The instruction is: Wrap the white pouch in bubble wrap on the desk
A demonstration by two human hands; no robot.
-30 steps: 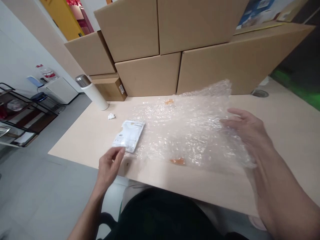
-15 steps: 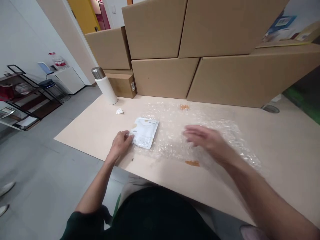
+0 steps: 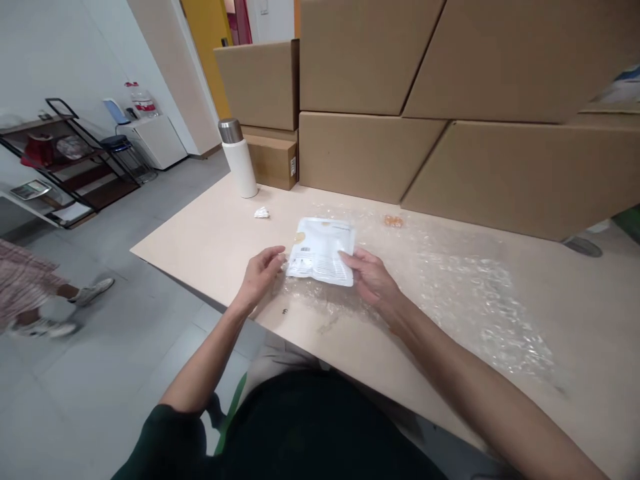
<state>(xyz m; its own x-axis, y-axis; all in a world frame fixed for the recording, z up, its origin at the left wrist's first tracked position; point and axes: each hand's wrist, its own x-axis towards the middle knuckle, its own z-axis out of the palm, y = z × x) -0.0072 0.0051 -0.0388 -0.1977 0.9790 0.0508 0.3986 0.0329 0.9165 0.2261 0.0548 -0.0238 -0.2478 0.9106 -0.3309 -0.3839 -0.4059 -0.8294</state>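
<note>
At the far left, another person's shoes (image 3: 95,292) had come further into view, below a patterned garment (image 3: 25,277). A white bottle (image 3: 240,168) stood on the table (image 3: 200,233). The left hand (image 3: 260,277) had left the near corner of the white pouch (image 3: 323,250); its fingers were half curled, holding nothing, just beside the pouch. The pouch, earlier flat on the bubble wrap (image 3: 475,293), was now lifted over its left part. Its printed face was up, its far edge facing the cardboard boxes (image 3: 370,153); its sides looked near equal, so the long axis could not be told. The right hand (image 3: 377,280), earlier above mid-wrap, now pinched the pouch's right edge, thumb on top.
</note>
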